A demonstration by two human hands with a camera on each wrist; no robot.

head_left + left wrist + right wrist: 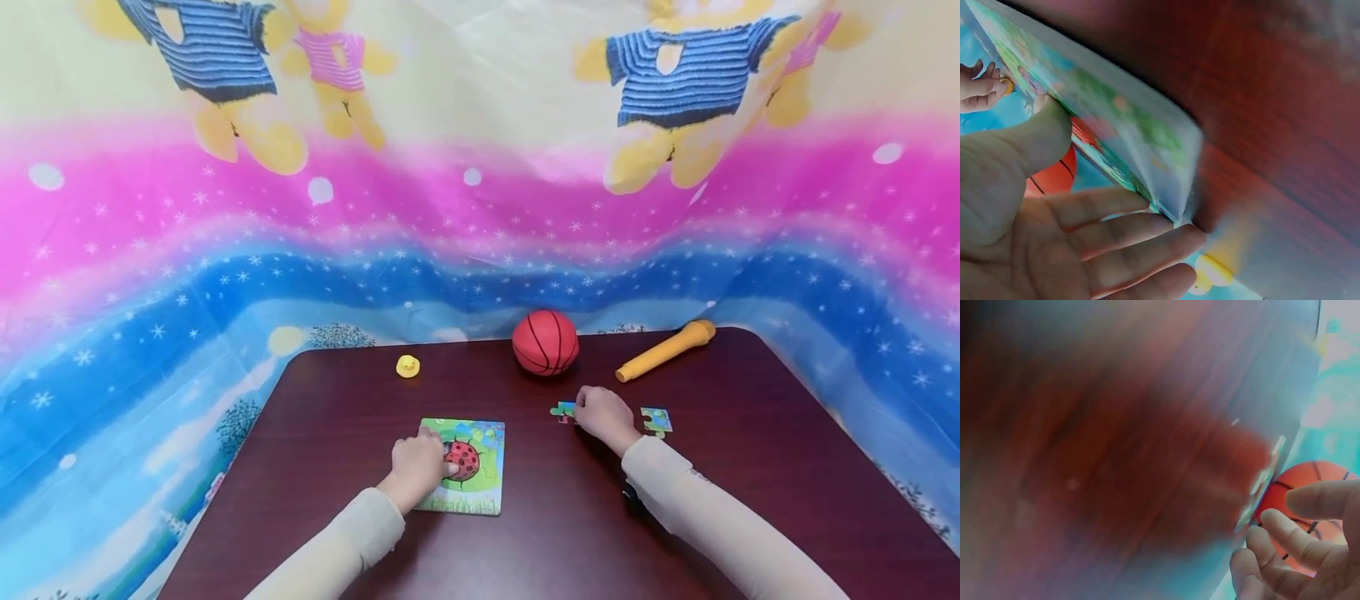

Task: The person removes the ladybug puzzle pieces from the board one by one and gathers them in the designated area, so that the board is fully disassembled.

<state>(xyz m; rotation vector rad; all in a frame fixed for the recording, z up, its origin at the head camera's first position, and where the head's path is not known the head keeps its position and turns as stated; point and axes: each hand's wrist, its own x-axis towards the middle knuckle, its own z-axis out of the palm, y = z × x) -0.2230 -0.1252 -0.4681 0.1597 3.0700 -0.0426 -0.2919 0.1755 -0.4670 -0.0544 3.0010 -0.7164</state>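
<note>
Left hand [416, 467] rests on the left side of the board [480, 487], thumb lying across its picture face near the printed ladybug. In the left wrist view its fingers are extended and spread slightly, with tips at the board's edge; no curl round the board is observed. The board lies on the counter [510, 562], left of centre, picture side up.

Right hand [603, 412] is low over the counter, well to the right of the board. Right wrist view: fingers loosely bent, thumb apart from the forefinger, with no item visible between them. Whether the fingertips touch the puzzle pieces [566, 406] just beside them cannot be told. These pieces show at the left of the hand, partly covered by it; another cluster [656, 415] lies to its right, uncovered.

Along the far side of the counter, left to right: duck [407, 367], yellow, beyond the board; ball [545, 342], red with black lines, behind the pieces; mic [666, 351], yellow, lying at a slant with its head toward the far right corner. Backdrop [480, 196], patterned with clothed bears, hangs behind. Both sleeves [337, 542] are pale.
</note>
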